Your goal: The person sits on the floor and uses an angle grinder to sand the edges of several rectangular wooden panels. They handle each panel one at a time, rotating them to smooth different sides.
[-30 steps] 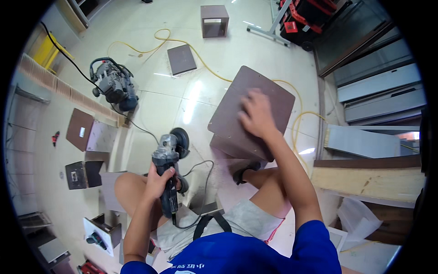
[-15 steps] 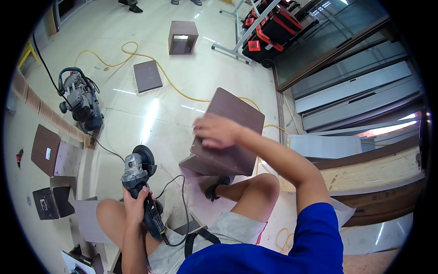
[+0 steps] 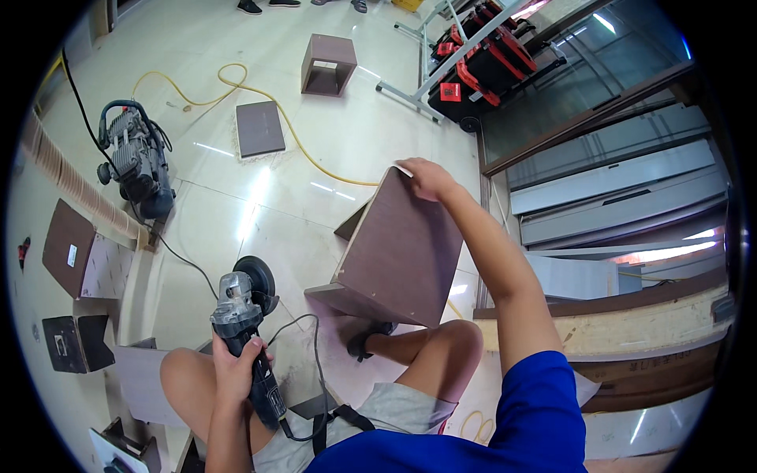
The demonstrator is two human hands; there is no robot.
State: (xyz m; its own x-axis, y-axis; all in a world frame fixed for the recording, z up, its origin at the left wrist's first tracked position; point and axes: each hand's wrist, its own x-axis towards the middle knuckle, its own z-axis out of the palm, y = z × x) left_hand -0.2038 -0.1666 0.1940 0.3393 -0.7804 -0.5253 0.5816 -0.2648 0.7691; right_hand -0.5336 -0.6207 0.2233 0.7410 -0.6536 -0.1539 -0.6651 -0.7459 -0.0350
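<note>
The pale tiled floor spreads beyond both hands and carries every item in the layout. The largest workpiece, a brown box, rests on it just below and to the left of the right hand, which has its fingers bent over the far corner and appears to pinch the panel's edge; whether the box's base sits flat cannot be told. A grey motor-driven machine stands well to the left of the right hand, and a smaller open box lies farther out, past that hand's fingertips. The angle grinder is wrapped by the left hand, fingers closed around its body, with the disc above that hand and apart from the brown box; whether the disc spins cannot be told. The black power cord loops to the right of the left hand. Good handling, in this judgement, means keeping a firm corner grip, steadying the box, and holding the disc away from knee, cord and right forearm.
</note>
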